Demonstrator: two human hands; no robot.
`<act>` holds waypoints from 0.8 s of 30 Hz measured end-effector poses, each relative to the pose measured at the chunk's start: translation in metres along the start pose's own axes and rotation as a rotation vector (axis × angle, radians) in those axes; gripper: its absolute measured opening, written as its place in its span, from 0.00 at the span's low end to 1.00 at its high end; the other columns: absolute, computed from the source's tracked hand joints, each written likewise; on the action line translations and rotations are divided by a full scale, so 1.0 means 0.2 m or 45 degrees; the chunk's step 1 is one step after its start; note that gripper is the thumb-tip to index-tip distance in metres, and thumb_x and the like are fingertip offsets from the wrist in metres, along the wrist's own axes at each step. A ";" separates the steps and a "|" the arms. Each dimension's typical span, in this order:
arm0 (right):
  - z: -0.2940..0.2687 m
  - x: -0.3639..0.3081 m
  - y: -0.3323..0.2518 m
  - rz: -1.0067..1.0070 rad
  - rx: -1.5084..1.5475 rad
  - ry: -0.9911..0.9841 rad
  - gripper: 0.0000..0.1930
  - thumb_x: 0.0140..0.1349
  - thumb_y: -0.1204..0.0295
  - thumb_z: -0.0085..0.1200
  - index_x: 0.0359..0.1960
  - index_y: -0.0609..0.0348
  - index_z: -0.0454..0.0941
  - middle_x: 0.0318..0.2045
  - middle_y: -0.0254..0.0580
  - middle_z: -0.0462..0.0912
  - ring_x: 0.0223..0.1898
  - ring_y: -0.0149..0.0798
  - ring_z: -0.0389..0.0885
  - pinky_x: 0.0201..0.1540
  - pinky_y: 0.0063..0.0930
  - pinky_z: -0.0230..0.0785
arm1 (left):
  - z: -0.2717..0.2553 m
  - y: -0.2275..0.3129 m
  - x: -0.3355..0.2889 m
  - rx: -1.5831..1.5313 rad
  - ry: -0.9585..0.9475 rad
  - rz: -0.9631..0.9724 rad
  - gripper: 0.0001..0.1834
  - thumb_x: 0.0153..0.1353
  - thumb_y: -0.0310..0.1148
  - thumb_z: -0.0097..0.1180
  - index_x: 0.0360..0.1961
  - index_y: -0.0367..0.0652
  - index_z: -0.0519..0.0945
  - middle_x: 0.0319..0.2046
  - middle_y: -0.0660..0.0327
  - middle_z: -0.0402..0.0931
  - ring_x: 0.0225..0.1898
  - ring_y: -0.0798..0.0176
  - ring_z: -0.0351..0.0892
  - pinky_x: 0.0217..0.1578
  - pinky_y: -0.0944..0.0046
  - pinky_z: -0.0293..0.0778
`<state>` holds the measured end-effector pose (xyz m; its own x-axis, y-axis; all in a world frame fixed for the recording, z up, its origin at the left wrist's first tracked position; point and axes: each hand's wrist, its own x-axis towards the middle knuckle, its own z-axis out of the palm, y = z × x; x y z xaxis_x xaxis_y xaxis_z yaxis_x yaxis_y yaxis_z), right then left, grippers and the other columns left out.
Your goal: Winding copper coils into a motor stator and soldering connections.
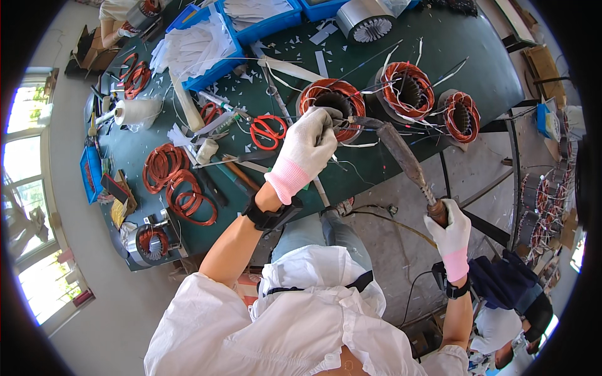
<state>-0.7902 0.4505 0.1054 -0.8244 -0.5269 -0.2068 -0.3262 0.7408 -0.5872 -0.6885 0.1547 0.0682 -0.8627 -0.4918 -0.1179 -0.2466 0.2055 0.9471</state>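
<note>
My right hand point(450, 233), in a white glove with a pink cuff, is wrapped round the handle of a large soldering iron point(403, 153). The iron slants up to the left, and its thin tip reaches the near side of a motor stator point(321, 89) wound with copper wire. Close to that tip, my left hand point(310, 141), gloved the same way, has its fingers pinched together over the stator. What lies between those fingers is too small to make out. Two more wound stators point(409, 91) point(462, 117) stand to the right, with white-sleeved leads sticking out.
Red-handled scissors point(268, 131) lie left of my left hand. Copper wire coils point(168, 168), a white thread spool point(138, 113) and hand tools cover the green table's point(360, 169) left side. Blue bins point(216, 69) with white paper strips stand at the back. Other people are nearby.
</note>
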 end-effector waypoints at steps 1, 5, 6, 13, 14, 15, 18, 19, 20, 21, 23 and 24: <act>0.00 0.00 0.00 0.004 0.004 -0.004 0.14 0.44 0.72 0.63 0.34 0.58 0.76 0.22 0.45 0.77 0.23 0.45 0.78 0.29 0.30 0.69 | 0.00 0.00 0.00 -0.006 0.007 0.003 0.13 0.58 0.19 0.40 0.43 0.29 0.73 0.40 0.57 0.76 0.42 0.71 0.77 0.40 0.73 0.70; 0.01 0.00 0.00 -0.013 0.020 0.001 0.14 0.44 0.72 0.63 0.34 0.58 0.76 0.22 0.45 0.77 0.23 0.45 0.78 0.30 0.29 0.69 | 0.00 -0.01 0.00 -0.004 0.012 0.020 0.13 0.58 0.19 0.40 0.43 0.29 0.73 0.40 0.57 0.76 0.44 0.70 0.77 0.40 0.73 0.71; 0.00 0.01 0.01 -0.020 0.015 -0.002 0.14 0.44 0.72 0.63 0.34 0.58 0.76 0.22 0.45 0.77 0.23 0.45 0.78 0.30 0.29 0.69 | 0.00 -0.01 0.00 -0.010 0.016 0.023 0.13 0.58 0.19 0.40 0.43 0.29 0.73 0.39 0.57 0.76 0.42 0.71 0.77 0.40 0.73 0.70; 0.00 0.00 0.01 -0.013 0.021 -0.020 0.14 0.45 0.72 0.63 0.34 0.58 0.76 0.22 0.45 0.77 0.23 0.45 0.78 0.30 0.29 0.70 | 0.01 0.00 0.00 0.035 0.032 0.035 0.13 0.58 0.19 0.41 0.43 0.31 0.74 0.33 0.60 0.74 0.34 0.74 0.72 0.37 0.74 0.69; 0.00 0.00 0.01 -0.014 0.021 -0.019 0.14 0.45 0.72 0.63 0.34 0.58 0.76 0.22 0.45 0.77 0.23 0.45 0.78 0.30 0.29 0.70 | 0.01 -0.01 0.00 0.035 0.033 0.036 0.13 0.58 0.19 0.41 0.43 0.31 0.74 0.33 0.60 0.74 0.34 0.74 0.72 0.37 0.74 0.69; 0.00 0.00 0.01 -0.014 0.029 -0.018 0.14 0.45 0.72 0.63 0.34 0.58 0.76 0.22 0.45 0.77 0.23 0.44 0.78 0.30 0.29 0.70 | 0.01 -0.02 0.00 0.033 0.039 0.058 0.13 0.58 0.19 0.41 0.43 0.31 0.74 0.33 0.60 0.74 0.34 0.74 0.72 0.36 0.74 0.69; 0.00 0.00 0.01 -0.019 0.040 -0.014 0.13 0.45 0.72 0.63 0.34 0.58 0.76 0.22 0.45 0.77 0.23 0.44 0.78 0.30 0.29 0.70 | 0.02 -0.03 0.00 0.029 0.046 0.079 0.14 0.58 0.20 0.41 0.44 0.31 0.74 0.33 0.60 0.75 0.33 0.75 0.71 0.35 0.74 0.68; 0.00 0.00 0.01 -0.023 0.044 -0.014 0.13 0.45 0.72 0.63 0.34 0.58 0.76 0.22 0.45 0.78 0.23 0.44 0.78 0.30 0.29 0.70 | 0.02 -0.03 0.00 0.028 0.049 0.076 0.14 0.58 0.20 0.41 0.44 0.31 0.74 0.33 0.60 0.75 0.33 0.75 0.71 0.35 0.74 0.68; 0.00 0.00 0.01 -0.023 0.047 -0.015 0.13 0.45 0.72 0.63 0.34 0.58 0.76 0.22 0.45 0.78 0.23 0.44 0.78 0.30 0.29 0.70 | 0.01 -0.02 0.00 0.031 0.049 0.076 0.14 0.58 0.20 0.41 0.44 0.31 0.74 0.33 0.60 0.75 0.33 0.75 0.71 0.35 0.74 0.68; 0.01 0.00 0.01 -0.018 0.044 -0.017 0.13 0.45 0.72 0.63 0.34 0.58 0.76 0.22 0.45 0.78 0.23 0.44 0.78 0.30 0.29 0.70 | 0.01 0.00 -0.01 0.026 0.041 0.035 0.14 0.58 0.20 0.41 0.44 0.31 0.74 0.33 0.60 0.75 0.33 0.75 0.71 0.35 0.74 0.68; 0.01 0.00 0.02 -0.012 0.041 -0.017 0.13 0.45 0.72 0.63 0.34 0.58 0.76 0.22 0.45 0.78 0.23 0.44 0.78 0.30 0.29 0.70 | 0.01 0.00 0.00 0.020 0.032 -0.004 0.14 0.58 0.20 0.41 0.44 0.31 0.74 0.32 0.60 0.75 0.34 0.74 0.71 0.36 0.74 0.68; 0.01 0.00 0.02 -0.012 0.040 -0.017 0.13 0.45 0.72 0.63 0.34 0.59 0.76 0.22 0.45 0.78 0.23 0.43 0.79 0.30 0.29 0.70 | 0.02 0.00 0.00 0.031 0.044 0.026 0.14 0.58 0.20 0.41 0.44 0.31 0.75 0.32 0.60 0.75 0.33 0.75 0.71 0.35 0.74 0.68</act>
<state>-0.7902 0.4523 0.1017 -0.8153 -0.5391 -0.2115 -0.3187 0.7227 -0.6133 -0.6899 0.1577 0.0667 -0.8520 -0.5161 -0.0879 -0.2401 0.2360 0.9416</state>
